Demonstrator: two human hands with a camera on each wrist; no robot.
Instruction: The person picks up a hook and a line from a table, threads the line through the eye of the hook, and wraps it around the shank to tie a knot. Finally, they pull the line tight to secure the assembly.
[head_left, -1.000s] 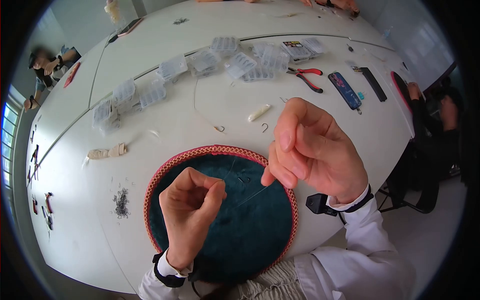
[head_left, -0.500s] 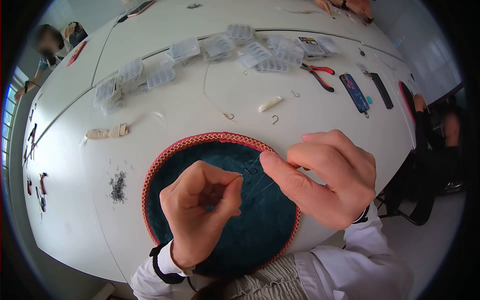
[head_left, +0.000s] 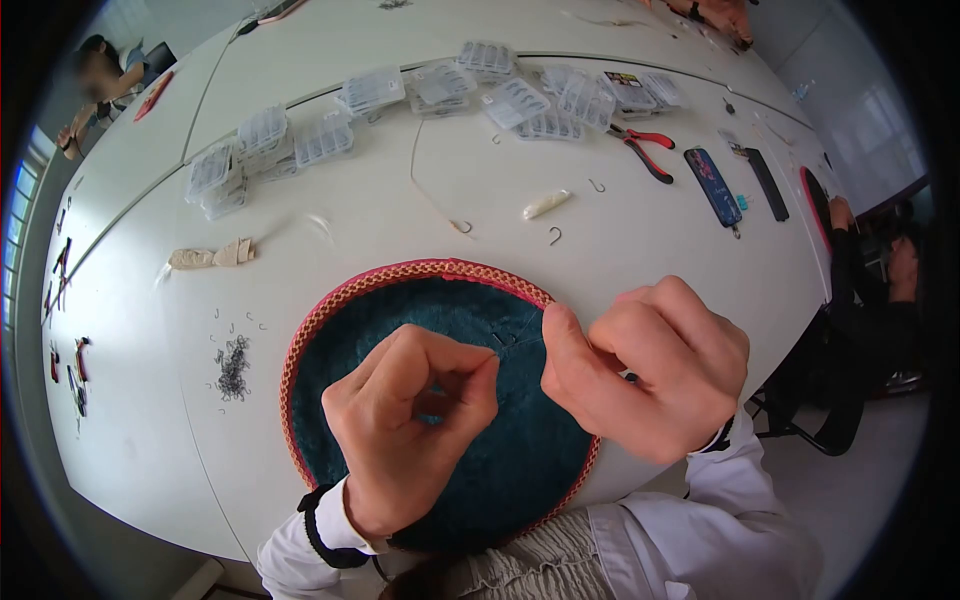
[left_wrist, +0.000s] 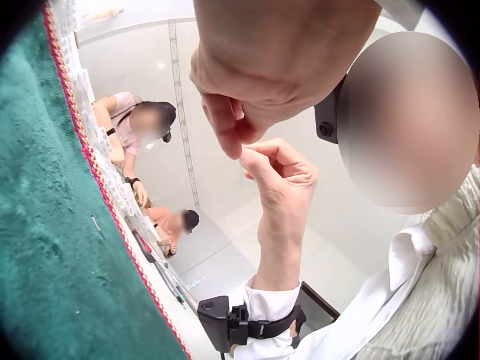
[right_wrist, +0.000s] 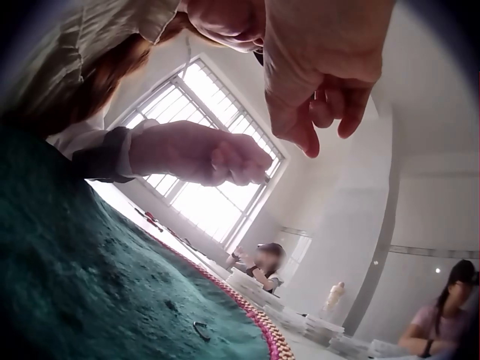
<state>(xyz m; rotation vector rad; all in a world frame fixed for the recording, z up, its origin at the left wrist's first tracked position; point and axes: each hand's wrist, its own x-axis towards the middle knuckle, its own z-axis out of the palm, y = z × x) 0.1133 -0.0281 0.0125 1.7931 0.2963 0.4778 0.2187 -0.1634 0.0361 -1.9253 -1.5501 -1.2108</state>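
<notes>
Over the round dark green cushion [head_left: 420, 300] with a red and gold braided rim, my two hands work close together. My left hand [head_left: 405, 425] pinches a tiny thing between thumb and index finger. Mostly hidden by the fingertips, it shows a small dark tip in the right wrist view. From there a thin clear fishing line [head_left: 524, 345] runs to my right hand [head_left: 655, 370], which pinches it between thumb and curled index finger. Small dark fish hooks [head_left: 503, 339] lie on the cushion just beyond the fingertips; one hook [right_wrist: 201, 330] shows in the right wrist view.
Left of the cushion lies a pile of small hooks [head_left: 233, 370], with a wrapped bundle [head_left: 212, 256] above it. Clear plastic boxes [head_left: 440, 88] line the back. Red-handled pliers [head_left: 645, 152], a phone [head_left: 712, 187] and a white lure-like piece [head_left: 547, 204] lie at the right.
My right hand has come down and turned, its fingers curling in on the line beside the left fingertips. My left hand, still pinching, has shifted slightly right.
</notes>
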